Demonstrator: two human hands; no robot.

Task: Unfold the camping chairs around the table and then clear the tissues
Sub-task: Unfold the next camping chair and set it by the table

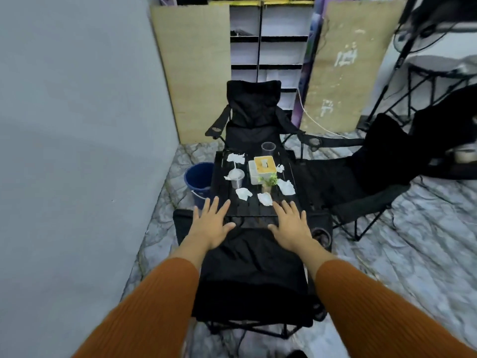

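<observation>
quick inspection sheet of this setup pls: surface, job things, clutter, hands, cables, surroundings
surface: black slatted table, littered.
job's things: three chairs unfolded: far chair, right chair, near chair. Crumpled tissues scattered on the table, none cleared.
clutter: tissue box, clear cup, metal cup, small plant.
grippers: left hand and right hand open, empty, flat over the near chair's back.
cables: pale cord on the floor behind the far chair.
surroundings: blue bucket left of the table, grey wall, shelves, boards.
</observation>
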